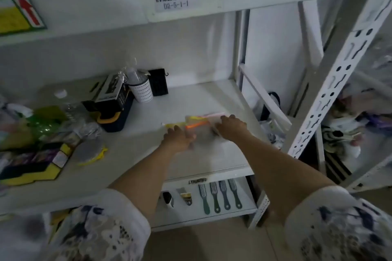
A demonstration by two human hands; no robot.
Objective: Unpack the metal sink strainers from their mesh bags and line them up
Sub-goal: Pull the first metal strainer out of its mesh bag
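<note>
Dim, flat indoor light, no hard shadows. Motion blur smears both hands [203, 131] and the bags beneath them. Fisheye bends the rack upright [339, 65] right of them; sleeves soft.

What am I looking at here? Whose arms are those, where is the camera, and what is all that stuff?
There is no robot here. A person wears a camera on their head, so you look down along their own arms. The left hand and right hand reach onto a white shelf. Between them lie blurry mesh bags with yellow, orange and pink trim; whether either hand grips them is too blurred to tell. One more strainer in yellow mesh lies further left. At the back stand a dotted cup and a black box. On the shelf below lie four brushes.
</note>
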